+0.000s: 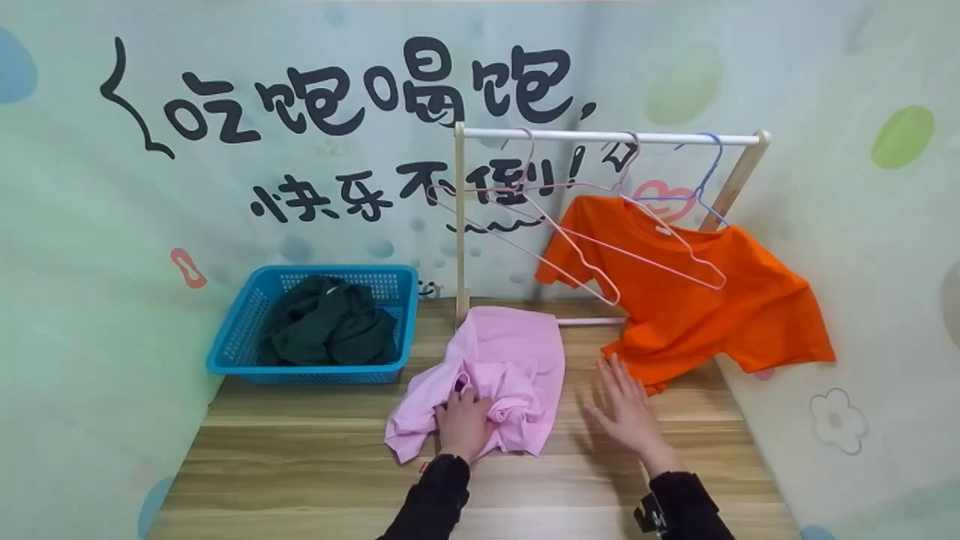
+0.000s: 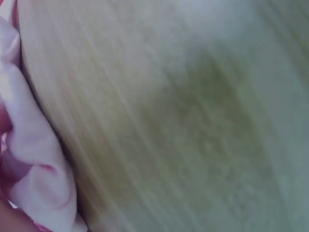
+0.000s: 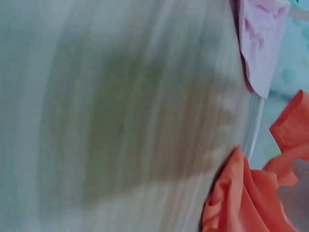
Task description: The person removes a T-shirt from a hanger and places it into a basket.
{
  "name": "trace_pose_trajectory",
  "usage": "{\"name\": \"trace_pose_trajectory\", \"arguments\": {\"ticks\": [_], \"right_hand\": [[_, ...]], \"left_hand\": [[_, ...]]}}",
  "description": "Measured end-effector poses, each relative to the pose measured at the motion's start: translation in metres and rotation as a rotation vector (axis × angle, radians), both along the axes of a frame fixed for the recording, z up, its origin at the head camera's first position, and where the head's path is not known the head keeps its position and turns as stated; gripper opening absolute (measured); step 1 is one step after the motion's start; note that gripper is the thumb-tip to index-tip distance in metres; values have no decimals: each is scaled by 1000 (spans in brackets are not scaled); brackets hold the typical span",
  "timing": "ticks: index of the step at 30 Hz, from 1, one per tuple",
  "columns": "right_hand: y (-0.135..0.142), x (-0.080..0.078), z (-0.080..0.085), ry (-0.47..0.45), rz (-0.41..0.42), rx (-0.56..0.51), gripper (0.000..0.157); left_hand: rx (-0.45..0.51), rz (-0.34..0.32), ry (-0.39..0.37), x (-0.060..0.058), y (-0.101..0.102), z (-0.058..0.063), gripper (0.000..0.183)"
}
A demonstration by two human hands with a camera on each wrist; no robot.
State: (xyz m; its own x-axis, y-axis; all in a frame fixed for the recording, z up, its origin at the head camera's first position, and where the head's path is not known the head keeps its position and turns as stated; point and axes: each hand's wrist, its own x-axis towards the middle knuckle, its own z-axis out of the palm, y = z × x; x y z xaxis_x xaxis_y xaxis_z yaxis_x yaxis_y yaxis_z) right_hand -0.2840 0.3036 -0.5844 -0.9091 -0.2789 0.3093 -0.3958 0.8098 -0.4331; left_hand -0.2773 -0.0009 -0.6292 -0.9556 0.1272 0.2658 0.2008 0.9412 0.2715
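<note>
My left hand is on a crumpled pink shirt that lies on the table, its fingers bent into bunched cloth near a small dark label. In the left wrist view, fingers and folds of pink cloth show along the left edge. My right hand has its fingers spread and straight, fingertips right at the hem of an orange T-shirt. That T-shirt hangs from a purple-blue hanger on the rack. Part of the right hand overlaps the orange cloth in the right wrist view.
A small rack with a white rail and wooden posts stands at the back. Two pink hangers hang on it, overlapping the orange T-shirt. A blue basket with dark green clothing sits at the left of the wooden table.
</note>
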Motion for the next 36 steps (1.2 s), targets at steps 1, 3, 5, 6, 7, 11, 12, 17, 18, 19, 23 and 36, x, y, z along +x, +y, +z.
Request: {"name": "trace_pose_trajectory", "arguments": {"ticks": [1,3,5,6,7,11,12,17,18,19,23,36], "right_hand": [[-2,1,-2,-7,3,5,82],[-5,4,-5,-16,10,14,81],[-7,6,-8,-18,16,22,81],[-8,7,-9,-16,18,26,81],[-8,8,-10,-13,20,26,81],[-8,10,-12,-9,23,12,80],[-7,11,-12,-11,23,8,80],[1,13,-9,-20,7,-29,80],[4,13,-9,-21,0,-37,80],[7,13,-8,-17,-8,-45,79],[19,14,-3,-18,-36,-63,79],[44,17,8,-36,-98,-91,75]], "left_hand": [[6,-2,5,0,0,1,25],[19,-7,15,-1,-1,2,21],[38,-8,15,-3,-2,2,18],[51,-7,15,-4,-3,2,17],[62,-6,14,-5,-4,3,17],[159,-14,46,-10,-10,4,15],[195,-19,64,-12,-13,5,16],[485,-34,165,-23,-24,30,25],[547,-34,190,-26,-27,40,26],[608,-32,216,-29,-30,51,27],[753,-9,317,-39,-50,101,30],[1057,209,545,-62,-123,224,28]]}}
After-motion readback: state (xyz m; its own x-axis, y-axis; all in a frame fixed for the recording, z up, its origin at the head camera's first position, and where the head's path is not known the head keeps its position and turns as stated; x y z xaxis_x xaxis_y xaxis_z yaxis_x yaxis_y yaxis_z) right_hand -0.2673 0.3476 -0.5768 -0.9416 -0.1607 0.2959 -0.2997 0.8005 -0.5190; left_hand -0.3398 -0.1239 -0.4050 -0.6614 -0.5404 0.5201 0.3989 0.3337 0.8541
